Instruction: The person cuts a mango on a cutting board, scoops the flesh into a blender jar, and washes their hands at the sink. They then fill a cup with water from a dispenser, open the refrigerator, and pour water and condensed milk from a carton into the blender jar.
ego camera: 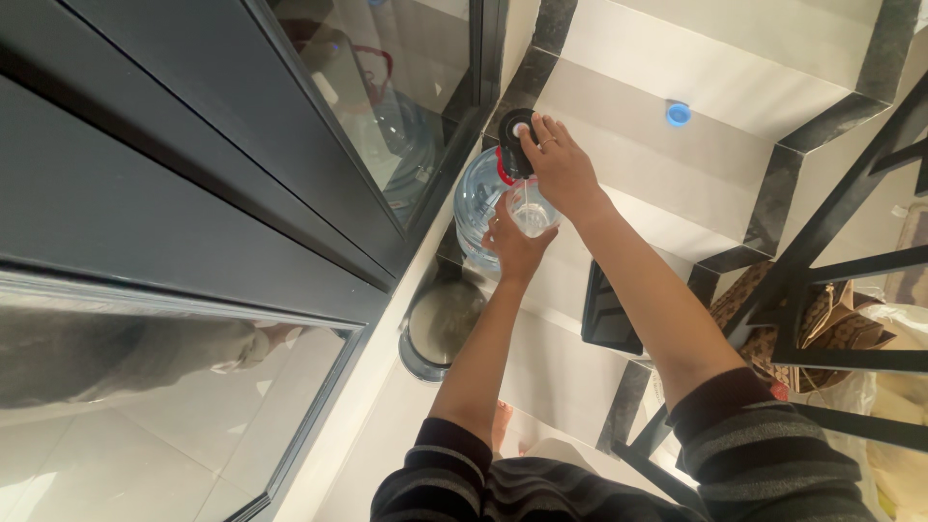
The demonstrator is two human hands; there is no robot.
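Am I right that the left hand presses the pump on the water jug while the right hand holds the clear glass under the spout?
Not quite: the hands are swapped. In the head view the right hand presses the pump on the water jug, and the left hand holds the clear glass.

sleeves: dark grey-striped, pushed up | right hand point(564, 172): finger ring

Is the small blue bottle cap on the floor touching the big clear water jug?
No, the small blue bottle cap lies alone on the pale floor tiles, well apart from the big clear water jug by the glass door.
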